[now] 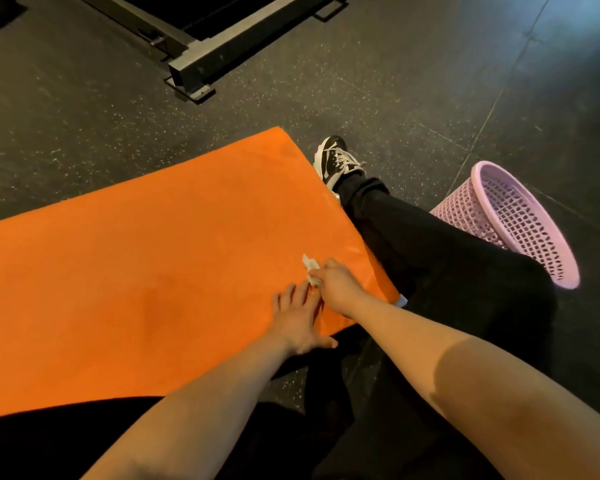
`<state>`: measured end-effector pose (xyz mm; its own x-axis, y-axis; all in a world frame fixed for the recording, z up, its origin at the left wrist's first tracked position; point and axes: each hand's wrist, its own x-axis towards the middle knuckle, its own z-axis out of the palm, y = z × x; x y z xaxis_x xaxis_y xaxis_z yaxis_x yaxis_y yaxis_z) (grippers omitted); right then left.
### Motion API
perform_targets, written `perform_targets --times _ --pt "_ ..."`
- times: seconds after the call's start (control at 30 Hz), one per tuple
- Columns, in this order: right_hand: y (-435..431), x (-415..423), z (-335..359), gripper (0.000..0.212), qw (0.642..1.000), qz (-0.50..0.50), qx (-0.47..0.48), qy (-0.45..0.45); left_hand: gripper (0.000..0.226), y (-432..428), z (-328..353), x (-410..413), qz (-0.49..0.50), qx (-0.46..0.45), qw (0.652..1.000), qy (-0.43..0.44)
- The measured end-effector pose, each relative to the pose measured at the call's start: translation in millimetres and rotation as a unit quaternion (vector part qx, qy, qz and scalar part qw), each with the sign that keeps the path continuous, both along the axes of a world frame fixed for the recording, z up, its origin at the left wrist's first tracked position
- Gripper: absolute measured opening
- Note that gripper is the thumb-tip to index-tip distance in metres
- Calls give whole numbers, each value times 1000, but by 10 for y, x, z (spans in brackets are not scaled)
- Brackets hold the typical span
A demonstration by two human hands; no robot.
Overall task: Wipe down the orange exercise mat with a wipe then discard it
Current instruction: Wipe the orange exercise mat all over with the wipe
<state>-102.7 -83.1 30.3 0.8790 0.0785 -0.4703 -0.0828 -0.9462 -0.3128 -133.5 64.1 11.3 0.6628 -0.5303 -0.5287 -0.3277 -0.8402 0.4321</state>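
Seemingly mid-wipe, the right hand (pixel 338 287) pinches the crumpled white wipe (pixel 311 271) against the orange exercise mat (pixel 136 258) near its right edge, the left hand (pixel 297 322) lies flat-fingered beside it, and discarding into the pink mesh basket (pixel 520 220) remains.

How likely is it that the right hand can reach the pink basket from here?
Probably yes: the right hand, gripping the wipe, has only the person's own leg between it and the open pink basket.
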Motion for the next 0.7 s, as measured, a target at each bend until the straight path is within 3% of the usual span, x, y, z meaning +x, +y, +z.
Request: perform_targets --times 0.13,0.23,0.37,0.47,0.53,0.63,0.7 --pt "-129 -49 91 14 996 -30 -72 -48 82 13 48 -16 -2 -25 998 -63" --pt "-211 -43 147 34 994 -59 -59 -69 66 46 92 165 39 -45 993 -103" --pt "-139 2 279 42 996 -42 6 -74 58 76 99 352 69 -53 990 -111" --pt "-108 -24 314 38 998 -7 -3 -57 56 72 67 307 73 -57 989 -112" --pt "-183 0 327 37 997 0 -48 -58 56 67 37 295 77 -57 989 -116" --pt "-313 80 393 41 983 -70 -151 -76 57 67 -1 315 75 -54 988 -122" --pt "-292 78 415 43 977 -104 -172 -75 61 73 -32 313 80 -57 988 -117"
